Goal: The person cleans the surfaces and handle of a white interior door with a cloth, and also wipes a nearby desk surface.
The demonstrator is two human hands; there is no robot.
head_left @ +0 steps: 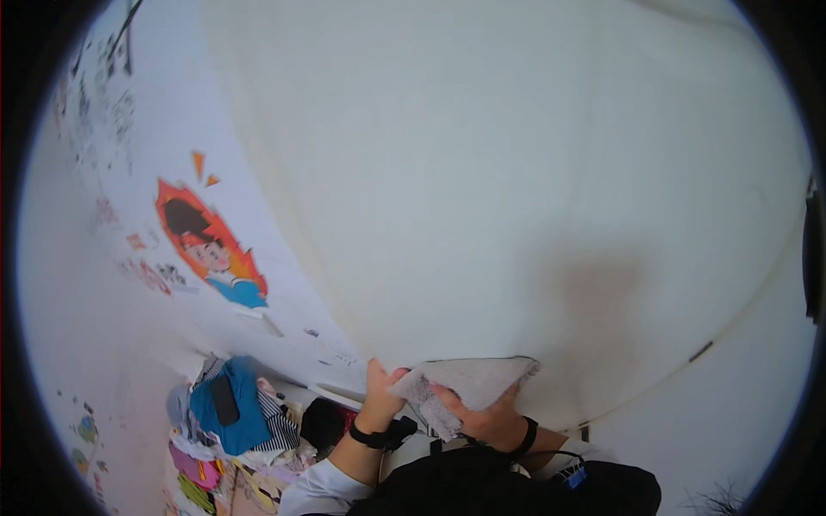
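Observation:
A light grey cloth (469, 378), fuzzy on one side and edged with a dark line, is stretched between my two hands low in the view. My left hand (380, 397) is closed on its left end, with the thumb side against the fabric. My right hand (490, 421) grips the cloth from below, fingers partly covered by a fold. A large pale, smooth panel (447, 189) rises right behind the cloth. Whether the cloth touches the panel, I cannot tell. Dark bands circle both my wrists.
At the lower left lies a heap of clothes (271, 426), with a dark phone (224, 400) on a blue garment (243, 402). A cartoon sticker (211, 245) and scribbles mark the white wall (284, 258) at left. A dark object (812, 249) stands at the right rim.

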